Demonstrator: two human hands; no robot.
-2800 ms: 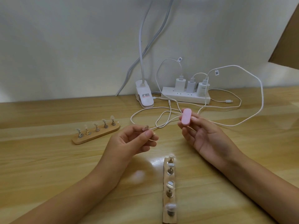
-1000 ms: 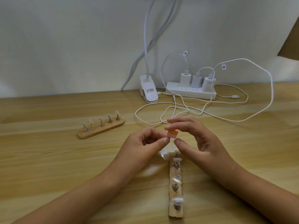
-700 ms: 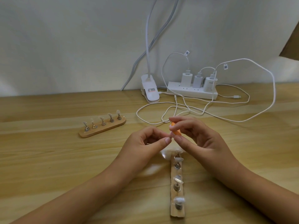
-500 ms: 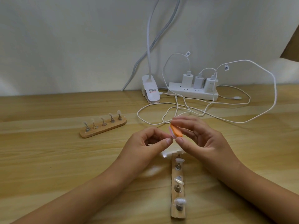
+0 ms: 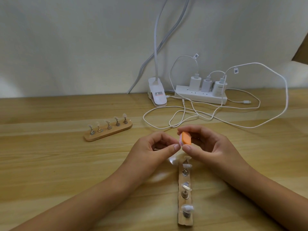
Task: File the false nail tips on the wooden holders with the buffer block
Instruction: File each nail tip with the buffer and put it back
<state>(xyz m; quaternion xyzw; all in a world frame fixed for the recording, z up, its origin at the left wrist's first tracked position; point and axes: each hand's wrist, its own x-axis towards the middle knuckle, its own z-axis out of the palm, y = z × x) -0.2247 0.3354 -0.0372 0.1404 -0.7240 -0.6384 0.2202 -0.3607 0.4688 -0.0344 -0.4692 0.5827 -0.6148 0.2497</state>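
Right grip (image 5: pixel 211 147) closed, pinching buffer block (image 5: pixel 186 138)

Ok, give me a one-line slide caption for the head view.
Right hand holds the buffer block at the pinched fingertips of the left hand, above the near holder.

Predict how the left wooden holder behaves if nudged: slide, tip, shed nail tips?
The wooden holder is a low, flat slab, so it probably slides rather than tips. The table looks glossy, so likely little drag. Its nail tips perch on thin upright stands; a knock there might dislodge them.
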